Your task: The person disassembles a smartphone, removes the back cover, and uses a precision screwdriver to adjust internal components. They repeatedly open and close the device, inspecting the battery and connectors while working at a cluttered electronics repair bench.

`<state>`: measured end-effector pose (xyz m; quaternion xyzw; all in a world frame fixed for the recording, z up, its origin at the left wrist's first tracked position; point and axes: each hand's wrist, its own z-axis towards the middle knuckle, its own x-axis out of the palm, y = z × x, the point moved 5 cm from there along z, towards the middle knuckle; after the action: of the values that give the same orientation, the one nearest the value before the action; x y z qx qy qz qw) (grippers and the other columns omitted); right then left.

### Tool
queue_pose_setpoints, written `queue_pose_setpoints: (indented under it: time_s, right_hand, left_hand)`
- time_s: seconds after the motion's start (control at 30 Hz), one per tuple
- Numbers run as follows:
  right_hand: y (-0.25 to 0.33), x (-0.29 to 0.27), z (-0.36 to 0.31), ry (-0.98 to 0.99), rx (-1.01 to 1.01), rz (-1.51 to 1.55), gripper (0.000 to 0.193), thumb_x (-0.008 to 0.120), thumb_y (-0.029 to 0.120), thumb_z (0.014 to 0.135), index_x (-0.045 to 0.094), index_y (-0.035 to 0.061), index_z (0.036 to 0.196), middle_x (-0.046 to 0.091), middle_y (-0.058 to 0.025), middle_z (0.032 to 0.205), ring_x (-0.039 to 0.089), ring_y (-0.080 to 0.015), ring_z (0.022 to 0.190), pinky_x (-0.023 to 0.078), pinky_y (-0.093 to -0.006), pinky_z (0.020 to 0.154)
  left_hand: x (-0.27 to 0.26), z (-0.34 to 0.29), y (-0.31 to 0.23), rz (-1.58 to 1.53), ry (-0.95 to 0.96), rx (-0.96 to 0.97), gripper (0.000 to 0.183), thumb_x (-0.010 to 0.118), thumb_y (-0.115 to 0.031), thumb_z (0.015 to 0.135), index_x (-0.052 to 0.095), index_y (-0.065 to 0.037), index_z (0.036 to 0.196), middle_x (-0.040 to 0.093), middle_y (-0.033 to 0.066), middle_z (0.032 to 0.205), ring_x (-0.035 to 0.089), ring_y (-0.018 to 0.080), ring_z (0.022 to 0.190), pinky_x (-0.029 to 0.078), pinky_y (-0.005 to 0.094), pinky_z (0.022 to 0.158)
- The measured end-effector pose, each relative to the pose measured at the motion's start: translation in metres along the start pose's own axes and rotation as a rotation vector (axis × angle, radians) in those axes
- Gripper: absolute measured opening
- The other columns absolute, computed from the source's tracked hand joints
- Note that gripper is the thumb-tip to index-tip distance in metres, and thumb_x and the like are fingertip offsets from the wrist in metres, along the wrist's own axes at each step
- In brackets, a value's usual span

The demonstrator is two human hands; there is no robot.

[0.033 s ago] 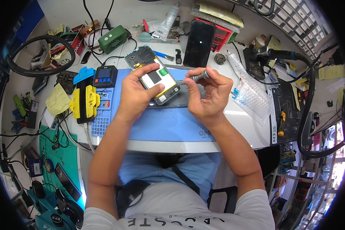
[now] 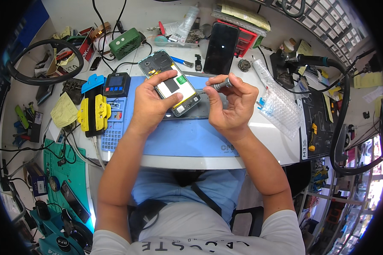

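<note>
In the head view, grips an opened phone with the left hand, toward eleven o'clock from the centre, laying thumb and forefinger over its bared side. Tilts its upper end to eleven o'clock and its lower end to five. Pinches a grey screwdriver between the fingers of the right hand, toward one o'clock. Points the tip to about eight o'clock, at the lower end of the opened phone; cannot tell whether touching it. Just beneath, to be seen: a dark panel upon a blue mat. Farther around: at nine o'clock, a yellow clamp; at ten, a small meter; near one, an upright black phone; near three, bubble wrap.
</note>
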<state>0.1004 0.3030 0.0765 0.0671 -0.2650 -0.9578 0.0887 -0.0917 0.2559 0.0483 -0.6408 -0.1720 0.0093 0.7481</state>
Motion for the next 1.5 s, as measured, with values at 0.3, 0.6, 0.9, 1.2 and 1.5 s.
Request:
queue_pose_setpoints:
  time_s: [0.3, 0.6, 0.9, 1.2, 1.5]
  right_hand:
    - [0.0, 0.0, 0.008, 0.016, -0.026, -0.065, 0.047, 0.074, -0.013, 0.087, 0.054, -0.0017, 0.127, 0.069, -0.0163, 0.105, 0.073, -0.0232, 0.097, 0.061, -0.0301, 0.078]
    - [0.012, -0.014, 0.025, -0.015, 0.016, -0.13, 0.035, 0.079, -0.009, 0.08, 0.068, 0.0003, 0.112, 0.072, -0.0164, 0.107, 0.072, -0.0305, 0.094, 0.059, -0.0355, 0.081]
    - [0.004, -0.014, 0.018, 0.046, 0.033, -0.093, 0.043, 0.076, -0.009, 0.082, 0.063, 0.0008, 0.121, 0.069, -0.0184, 0.11, 0.071, -0.0358, 0.1, 0.059, -0.04, 0.082]
    - [0.003, -0.012, 0.015, 0.043, 0.052, -0.12, 0.04, 0.077, -0.008, 0.083, 0.063, -0.0006, 0.12, 0.071, -0.0176, 0.11, 0.072, -0.0322, 0.103, 0.059, -0.0373, 0.086]
    - [-0.001, -0.01, 0.012, 0.025, 0.065, -0.104, 0.042, 0.081, -0.007, 0.081, 0.062, -0.0013, 0.118, 0.072, -0.0174, 0.108, 0.074, -0.0278, 0.101, 0.06, -0.0347, 0.082]
  left_hand:
    - [-0.003, 0.001, 0.002, 0.021, -0.013, -0.002, 0.062, 0.084, 0.008, 0.078, 0.061, 0.006, 0.136, 0.068, 0.0148, 0.127, 0.068, 0.0203, 0.114, 0.055, 0.0345, 0.103]
    - [-0.004, 0.001, 0.004, 0.021, -0.059, -0.016, 0.067, 0.078, 0.013, 0.078, 0.056, 0.007, 0.142, 0.068, 0.0149, 0.128, 0.068, 0.0204, 0.114, 0.055, 0.0343, 0.103]
    - [-0.007, 0.004, 0.01, 0.051, -0.05, -0.012, 0.064, 0.075, 0.012, 0.082, 0.055, 0.009, 0.143, 0.066, 0.0171, 0.13, 0.069, 0.0198, 0.112, 0.056, 0.0334, 0.1]
    - [-0.003, 0.003, 0.009, 0.035, -0.028, -0.032, 0.064, 0.076, 0.012, 0.083, 0.055, 0.009, 0.143, 0.068, 0.0172, 0.129, 0.07, 0.0196, 0.11, 0.057, 0.033, 0.098]
    - [0.0, 0.002, 0.006, 0.05, -0.036, -0.026, 0.063, 0.073, 0.013, 0.083, 0.055, 0.009, 0.143, 0.068, 0.0169, 0.129, 0.069, 0.0194, 0.111, 0.058, 0.0321, 0.097]
